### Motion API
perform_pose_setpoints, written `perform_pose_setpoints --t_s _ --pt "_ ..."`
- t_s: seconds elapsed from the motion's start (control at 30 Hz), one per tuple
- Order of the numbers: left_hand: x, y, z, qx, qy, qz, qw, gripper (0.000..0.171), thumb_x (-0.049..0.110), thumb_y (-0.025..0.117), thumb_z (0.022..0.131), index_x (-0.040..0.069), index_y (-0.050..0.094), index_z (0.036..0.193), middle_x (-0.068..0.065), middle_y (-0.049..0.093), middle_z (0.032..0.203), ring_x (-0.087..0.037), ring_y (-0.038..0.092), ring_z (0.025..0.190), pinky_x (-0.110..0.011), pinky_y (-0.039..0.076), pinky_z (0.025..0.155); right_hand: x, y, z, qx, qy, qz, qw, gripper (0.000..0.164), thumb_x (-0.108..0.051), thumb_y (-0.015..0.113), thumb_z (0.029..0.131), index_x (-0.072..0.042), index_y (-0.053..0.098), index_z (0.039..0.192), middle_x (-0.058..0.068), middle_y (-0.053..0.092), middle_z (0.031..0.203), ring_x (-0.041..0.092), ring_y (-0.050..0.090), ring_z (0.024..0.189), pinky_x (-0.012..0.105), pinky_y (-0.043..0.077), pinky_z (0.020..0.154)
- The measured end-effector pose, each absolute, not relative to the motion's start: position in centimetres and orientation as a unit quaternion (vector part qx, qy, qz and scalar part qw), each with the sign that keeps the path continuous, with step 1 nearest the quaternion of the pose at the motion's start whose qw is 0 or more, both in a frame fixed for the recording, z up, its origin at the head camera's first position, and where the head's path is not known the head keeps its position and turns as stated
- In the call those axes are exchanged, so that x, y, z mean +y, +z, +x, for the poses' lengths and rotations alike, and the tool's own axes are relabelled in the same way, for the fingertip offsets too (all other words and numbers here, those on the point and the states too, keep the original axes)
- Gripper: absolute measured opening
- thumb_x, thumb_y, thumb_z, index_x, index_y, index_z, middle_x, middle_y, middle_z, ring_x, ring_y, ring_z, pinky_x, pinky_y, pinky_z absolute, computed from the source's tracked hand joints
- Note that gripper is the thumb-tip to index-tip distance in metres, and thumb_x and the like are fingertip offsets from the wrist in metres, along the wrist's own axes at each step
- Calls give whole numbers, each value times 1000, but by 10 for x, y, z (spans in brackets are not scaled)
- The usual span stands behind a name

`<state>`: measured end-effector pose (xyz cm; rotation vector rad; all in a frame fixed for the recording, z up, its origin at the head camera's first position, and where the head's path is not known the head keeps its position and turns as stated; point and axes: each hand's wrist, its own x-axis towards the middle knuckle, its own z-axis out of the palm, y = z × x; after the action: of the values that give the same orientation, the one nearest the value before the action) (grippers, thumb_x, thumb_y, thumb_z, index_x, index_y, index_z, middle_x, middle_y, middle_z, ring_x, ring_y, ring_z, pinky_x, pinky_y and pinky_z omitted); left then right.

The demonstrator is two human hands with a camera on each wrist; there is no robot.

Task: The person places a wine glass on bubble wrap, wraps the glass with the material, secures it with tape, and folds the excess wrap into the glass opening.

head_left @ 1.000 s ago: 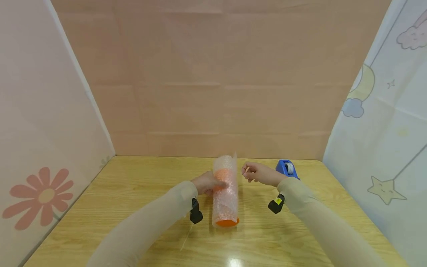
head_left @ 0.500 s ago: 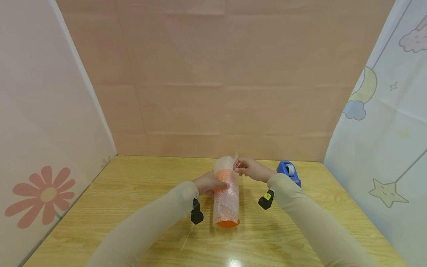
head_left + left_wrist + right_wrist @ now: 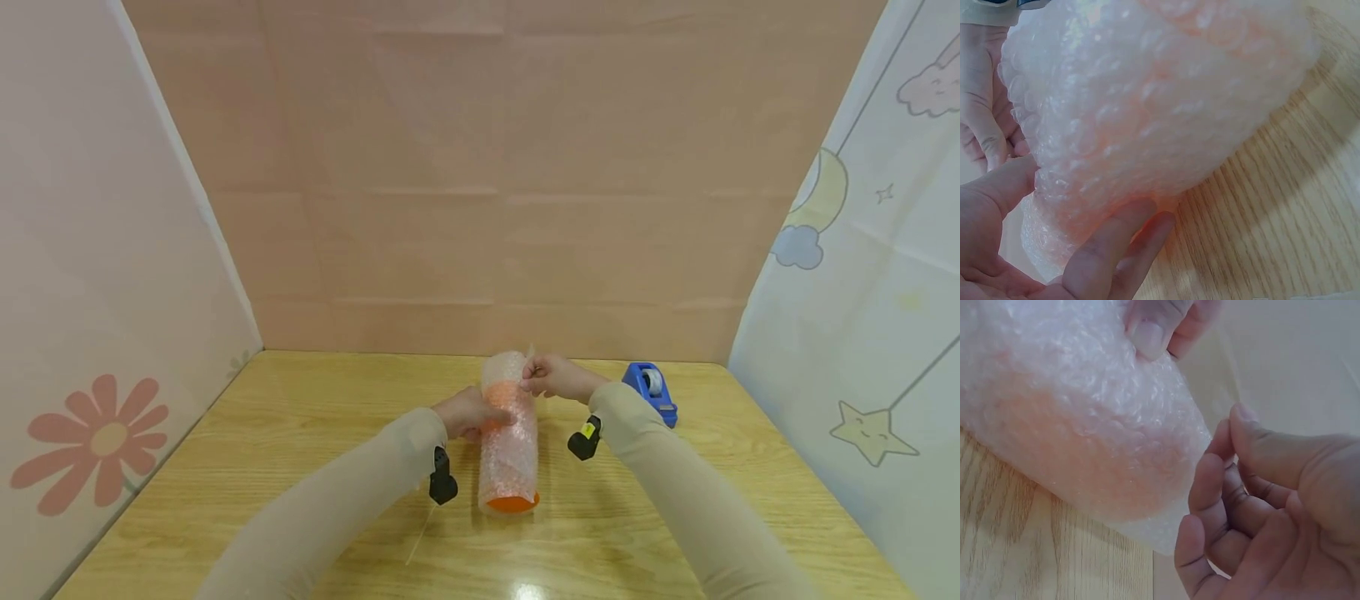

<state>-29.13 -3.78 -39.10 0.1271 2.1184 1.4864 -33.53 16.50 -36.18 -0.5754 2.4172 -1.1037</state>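
A long bubble-wrapped roll (image 3: 510, 462) lies on the table, pointing away from me. Orange shows through the clear wrap and at its near end. My left hand (image 3: 465, 411) grips the roll from the left, thumb over the top and fingers round the side. At the roll's far right edge is my right hand (image 3: 557, 377), thumb and index fingertips pinched together. In the right wrist view a faint clear strip, seemingly tape (image 3: 1232, 372), shows at these fingertips; its ends are hard to make out. The left wrist view shows the bubble wrap (image 3: 1147, 119) close up.
A blue tape dispenser (image 3: 651, 393) with a roll of tape stands right of my right hand on the wooden table (image 3: 337, 392). A pinkish-brown sheet (image 3: 480, 183) hangs behind, with printed sheets at both sides.
My right hand has moved left from beside the roll to its far right edge, fingertips still pinched. My left hand keeps its grip, and the roll stays in place.
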Motion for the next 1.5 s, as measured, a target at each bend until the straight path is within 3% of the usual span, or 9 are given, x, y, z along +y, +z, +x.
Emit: perform_pose_setpoints --t_s 0.27,0.6,0.9,1.1,1.33,1.5 --pt "-37 -392 -292 782 556 54 276 51 17 71 88 1 44 128 -14 61 110 -25 66 92 -40 58 78 162 -361 -333 872 -379 -197 239 12 -14 58 97 -2 59 99 6 63 99 19 60 95 51 47 94" --pt "-38 -390 -292 790 546 52 274 51 20 71 88 2 44 128 -12 61 112 -24 65 93 -40 57 80 155 -359 -329 875 -376 -197 232 12 -11 60 95 1 59 97 4 59 90 13 56 82 43 53 88" --pt "-39 -389 -292 787 547 63 276 47 19 70 89 3 46 127 -11 61 113 -23 64 94 -40 57 82 153 -363 -328 867 -403 -192 220 10 -8 61 92 0 55 92 2 54 82 13 51 76 45 51 86" --pt "-39 -389 -291 792 542 63 273 48 20 70 89 3 45 126 -11 60 112 -23 64 93 -39 57 81 153 -370 -331 863 -420 -186 213 11 -6 61 90 -4 52 84 0 51 76 13 47 71 38 49 76" --pt "-40 -392 -292 780 558 61 276 50 18 70 89 4 44 130 -12 61 115 -25 65 97 -41 57 82 152 -373 -328 873 -411 -158 212 18 -12 61 92 -6 46 85 1 44 75 14 41 66 33 45 72" --pt "-41 -394 -292 775 564 58 277 53 17 70 89 4 43 132 -13 61 116 -27 65 99 -41 57 82 158 -380 -327 859 -429 -141 240 17 -15 57 97 -5 44 89 2 45 76 14 43 66 35 50 73"
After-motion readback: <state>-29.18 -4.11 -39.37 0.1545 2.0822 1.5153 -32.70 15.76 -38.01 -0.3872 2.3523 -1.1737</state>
